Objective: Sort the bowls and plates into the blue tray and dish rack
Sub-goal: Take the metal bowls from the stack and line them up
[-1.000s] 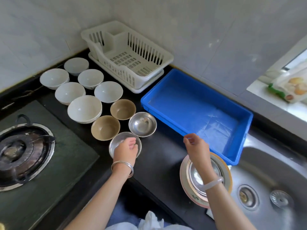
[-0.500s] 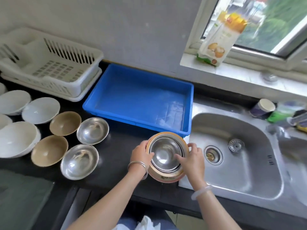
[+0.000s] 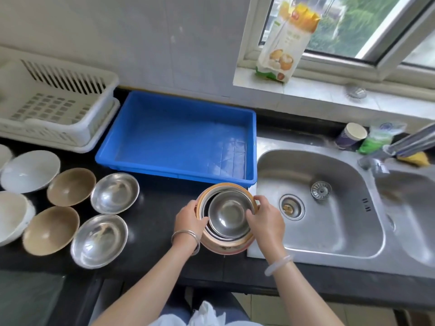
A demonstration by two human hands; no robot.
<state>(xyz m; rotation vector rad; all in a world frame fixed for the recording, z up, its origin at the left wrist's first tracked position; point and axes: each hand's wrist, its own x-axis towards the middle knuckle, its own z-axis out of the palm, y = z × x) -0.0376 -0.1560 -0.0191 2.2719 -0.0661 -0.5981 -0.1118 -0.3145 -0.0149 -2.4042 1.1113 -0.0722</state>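
A stack of plates (image 3: 223, 247) with orange-rimmed ones below and steel ones (image 3: 229, 216) on top sits on the counter just in front of the blue tray (image 3: 146, 165). My left hand (image 3: 189, 218) grips the stack's left rim and my right hand (image 3: 264, 220) grips its right rim. The blue tray holds nothing. The white dish rack (image 3: 54, 109) at the back left holds nothing too. To the left stand two steel bowls (image 3: 114, 192) (image 3: 99, 241), two brown bowls (image 3: 71, 186) (image 3: 51, 230) and white bowls (image 3: 30, 171).
A steel sink (image 3: 329, 208) lies right of the stack, with a tap (image 3: 400, 147), a paper cup (image 3: 350, 136) and a green bottle behind it. A food packet (image 3: 286, 41) stands on the window sill. A stove edge shows at the bottom left.
My left hand has left the steel bowl and come to the plate stack. Both hands now grip the stack's rims. My head has turned right, toward the sink.
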